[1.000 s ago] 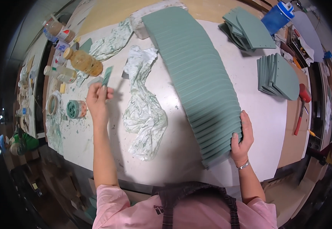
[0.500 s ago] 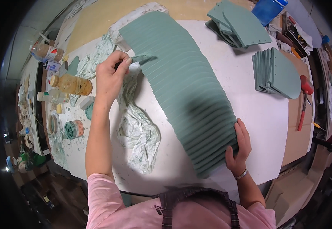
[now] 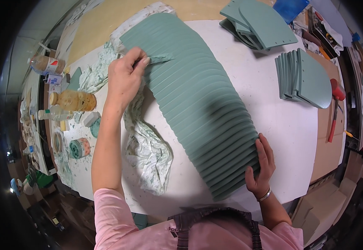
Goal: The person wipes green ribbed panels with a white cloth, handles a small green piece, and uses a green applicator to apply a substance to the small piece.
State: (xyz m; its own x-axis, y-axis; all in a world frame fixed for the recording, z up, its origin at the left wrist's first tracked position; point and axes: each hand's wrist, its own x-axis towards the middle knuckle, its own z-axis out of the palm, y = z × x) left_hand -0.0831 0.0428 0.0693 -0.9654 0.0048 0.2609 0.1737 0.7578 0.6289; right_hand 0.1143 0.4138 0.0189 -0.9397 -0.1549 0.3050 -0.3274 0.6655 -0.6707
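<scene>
A long row of overlapping green panels (image 3: 198, 100) lies fanned out across the white table (image 3: 273, 133). My left hand (image 3: 125, 79) pinches a small green-stained pad (image 3: 158, 59) and presses it on the panels near the far end of the row. My right hand (image 3: 261, 164) rests flat on the near end of the row, fingers on the panel edges, steadying it. A crumpled white cloth stained green (image 3: 148, 152) lies on the table between my arms, just left of the panels.
Two stacks of green panels sit at the back (image 3: 258, 23) and at the right (image 3: 304, 77). Bottles (image 3: 73, 100), a tape roll (image 3: 79, 148) and small pots crowd the left edge. A red-handled tool (image 3: 335, 108) lies on the wooden bench at right.
My left hand moved from the pots at the left, across the cloth, up onto the far end of the panel row with the pad. My right hand stayed on the near end.
</scene>
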